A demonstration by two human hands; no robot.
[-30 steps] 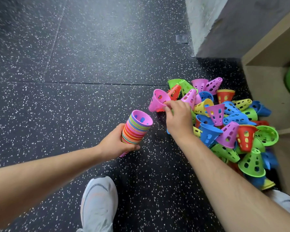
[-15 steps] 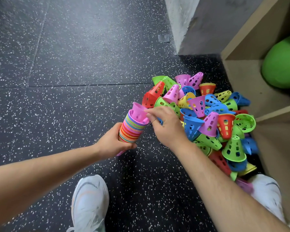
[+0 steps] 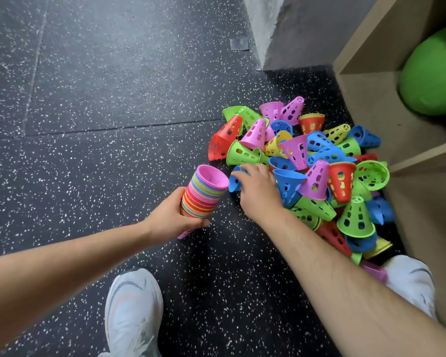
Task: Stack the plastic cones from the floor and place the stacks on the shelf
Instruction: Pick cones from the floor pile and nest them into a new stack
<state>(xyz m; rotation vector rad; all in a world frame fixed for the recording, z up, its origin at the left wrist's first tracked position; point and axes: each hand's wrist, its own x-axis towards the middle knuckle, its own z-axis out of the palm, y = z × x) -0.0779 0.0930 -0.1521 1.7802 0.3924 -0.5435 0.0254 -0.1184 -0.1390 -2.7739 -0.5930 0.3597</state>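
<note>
Left hand (image 3: pixel 169 219) grips cone stack (image 3: pixel 204 194); right hand (image 3: pixel 259 194) pinches blue cone (image 3: pixel 234 183)

Open speckled floor (image 3: pixel 113 112) spreads left of and beyond the pile of cones (image 3: pixel 319 163), free for hands to pass. The pile fills the corner between the grey wall (image 3: pixel 294 29) and the wooden shelf (image 3: pixel 371 104). Inside the shelf a green ball (image 3: pixel 433 73) takes the right, with bare board beside it. At the pile's left edge the left hand (image 3: pixel 170 217) grips the stack (image 3: pixel 204 194), and the right hand (image 3: pixel 258 191) curls on a blue cone (image 3: pixel 235 179). A white shoe (image 3: pixel 133 313) stands nearer.
</note>
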